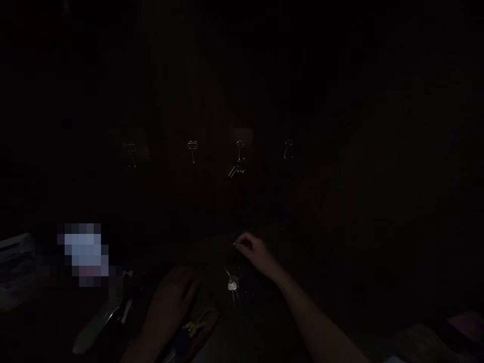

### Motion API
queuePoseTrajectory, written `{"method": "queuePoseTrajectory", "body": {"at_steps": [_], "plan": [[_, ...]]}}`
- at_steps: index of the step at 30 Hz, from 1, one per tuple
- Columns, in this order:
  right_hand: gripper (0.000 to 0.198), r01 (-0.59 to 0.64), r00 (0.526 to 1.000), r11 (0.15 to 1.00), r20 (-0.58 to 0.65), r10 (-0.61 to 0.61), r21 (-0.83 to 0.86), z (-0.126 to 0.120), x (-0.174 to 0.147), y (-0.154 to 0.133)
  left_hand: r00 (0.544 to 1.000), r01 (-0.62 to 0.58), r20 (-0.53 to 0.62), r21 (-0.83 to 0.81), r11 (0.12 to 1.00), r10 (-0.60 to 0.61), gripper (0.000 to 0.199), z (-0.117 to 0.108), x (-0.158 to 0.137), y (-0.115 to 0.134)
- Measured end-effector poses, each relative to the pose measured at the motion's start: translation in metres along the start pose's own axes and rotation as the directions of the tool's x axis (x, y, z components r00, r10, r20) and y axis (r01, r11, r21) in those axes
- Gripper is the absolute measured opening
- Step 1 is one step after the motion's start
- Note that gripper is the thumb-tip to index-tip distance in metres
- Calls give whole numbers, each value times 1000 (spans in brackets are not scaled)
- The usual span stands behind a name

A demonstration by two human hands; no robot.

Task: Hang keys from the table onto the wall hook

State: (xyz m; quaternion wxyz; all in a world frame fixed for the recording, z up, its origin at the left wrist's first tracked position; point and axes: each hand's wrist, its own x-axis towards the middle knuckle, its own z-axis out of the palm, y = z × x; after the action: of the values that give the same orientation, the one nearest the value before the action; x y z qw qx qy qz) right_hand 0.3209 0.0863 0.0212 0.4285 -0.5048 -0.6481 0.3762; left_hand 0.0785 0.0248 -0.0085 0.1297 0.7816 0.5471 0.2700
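The scene is very dark. Slightly right of centre, my right hand is closed in a pinch, thumb against fingers, just above the dark surface. A small glint shows at its fingertips, but what it holds is too dark to make out. Below that hand lies a bunch of keys, with a pale metal key head and thin shafts. To the left, my left hand rests low with its fingers stretched out and the thumb apart. Close beside its wrist is a yellow and blue item, whose kind is unclear.
Several metal hooks line the dark upright panel ahead. From one of them hang keys. A blurred bright screen-like patch is at left, near a long shiny object. Pale pinkish material lies at the lower right.
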Motion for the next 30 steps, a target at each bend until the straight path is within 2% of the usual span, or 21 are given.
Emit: {"method": "queuePoseTrajectory", "body": {"at_steps": [2,5,8,11,23,30], "plan": [[18,-101,993,963,-35,113,249,1,2,-2,1000,11,5,15,1000,-11,25,1,0,-1],[24,-210,967,805,-6,256,554,3,2,-5,1000,20,6,40,999,-21,25,3,0,-4],[24,-227,959,690,36,280,688,3,0,-5,1000,25,4,56,998,-25,25,4,0,-5],[24,-238,957,645,64,281,726,2,-1,-3,1000,23,-7,66,998,-23,25,3,0,-3],[27,-257,952,692,56,300,675,4,-1,-3,1000,14,9,27,1000,-15,24,-3,0,3],[23,-221,943,782,-76,324,583,5,1,-6,1000,23,21,10,1000,-23,26,-1,0,0]]}}
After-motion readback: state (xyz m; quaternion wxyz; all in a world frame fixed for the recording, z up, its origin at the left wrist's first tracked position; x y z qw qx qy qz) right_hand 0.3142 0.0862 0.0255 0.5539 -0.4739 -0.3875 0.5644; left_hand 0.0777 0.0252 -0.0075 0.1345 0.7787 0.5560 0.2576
